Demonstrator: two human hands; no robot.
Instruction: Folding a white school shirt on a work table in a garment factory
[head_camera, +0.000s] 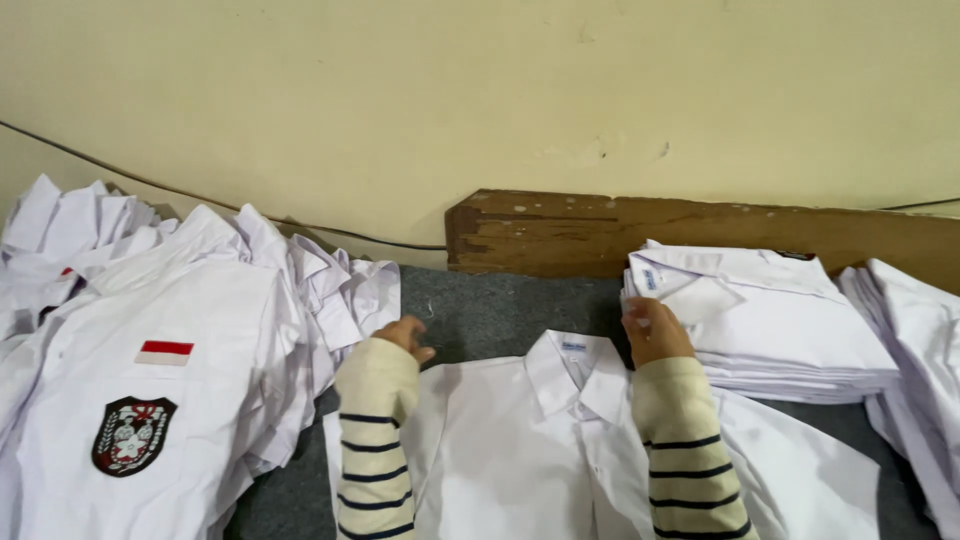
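We've got 1 white shirt (530, 450) spread flat on the grey cloth (490, 310) w/ collar up top, prob. so it lies smooth. Left hand (403, 335) curled at its shoulder, right hand (652, 330) at the collar's far side, pinch or just touching, can't tell. Around: 1 loose heap (150, 350) left, 1 folded stack (770, 320) right, 1 more pile (920, 360) at the edge.

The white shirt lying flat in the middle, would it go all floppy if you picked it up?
Probably floppy: the white shirt lies flat on the grey cloth surface with soft creases, so it would likely sag and unfold. It looks thin, so likely light. Its collar stands up a little, so that part may be stiffer.
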